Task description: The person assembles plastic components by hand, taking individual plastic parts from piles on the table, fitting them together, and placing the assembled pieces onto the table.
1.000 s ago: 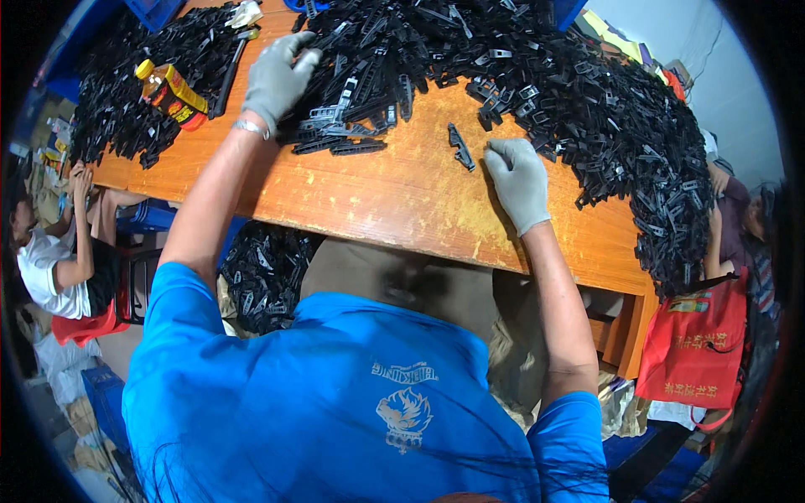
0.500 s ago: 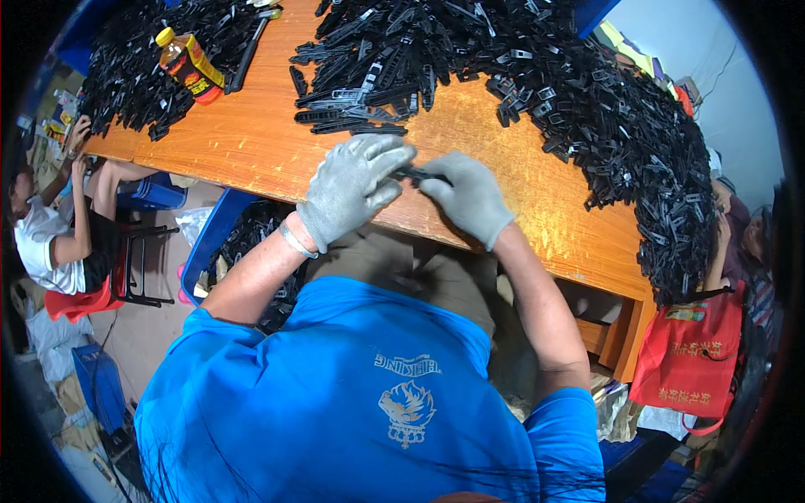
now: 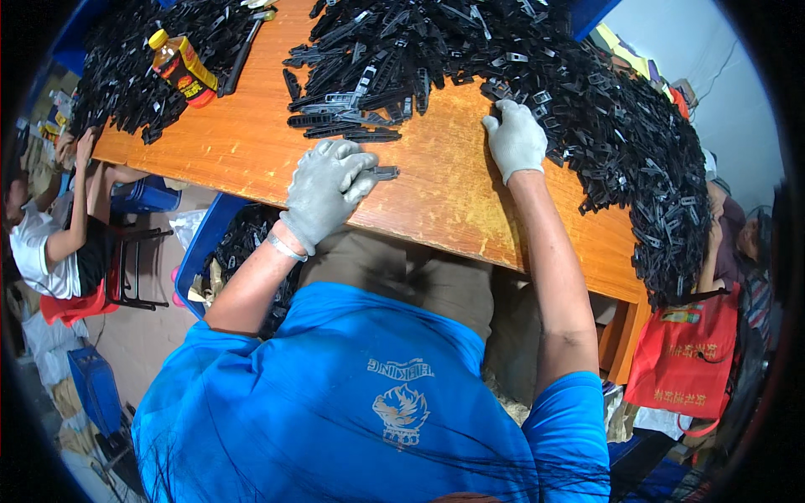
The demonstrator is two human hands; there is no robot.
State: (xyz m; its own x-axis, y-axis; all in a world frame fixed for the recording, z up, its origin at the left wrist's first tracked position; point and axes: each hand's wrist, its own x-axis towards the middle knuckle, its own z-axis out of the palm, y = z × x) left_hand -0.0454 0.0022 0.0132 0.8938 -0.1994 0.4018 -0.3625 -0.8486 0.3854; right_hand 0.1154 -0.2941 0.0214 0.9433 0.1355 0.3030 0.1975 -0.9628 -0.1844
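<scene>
My left hand [image 3: 329,189], in a grey-white work glove, is closed around a small black plastic part [image 3: 386,173]; its end sticks out past my fingers over the wooden table. My right hand [image 3: 516,142], gloved the same way, is at the inner edge of the large heap of black plastic parts [image 3: 604,117]. Its thumb stands apart from the fingers, and I see nothing held between them. In front of my left hand, several long black parts [image 3: 331,120] lie side by side at the near end of another heap [image 3: 377,63].
The wooden table [image 3: 436,201] has a worn top. At the far left are a yellow-capped bottle [image 3: 184,71], a dark-handled tool [image 3: 243,54] and more black parts [image 3: 122,67]. A blue bin [image 3: 210,243] stands by my left arm, a red bag [image 3: 683,360] at right. Other people sit at both sides.
My right hand has left the part it was touching with my left hand and moved away to the right-hand heap. My left hand keeps hold of the part, shifted slightly left.
</scene>
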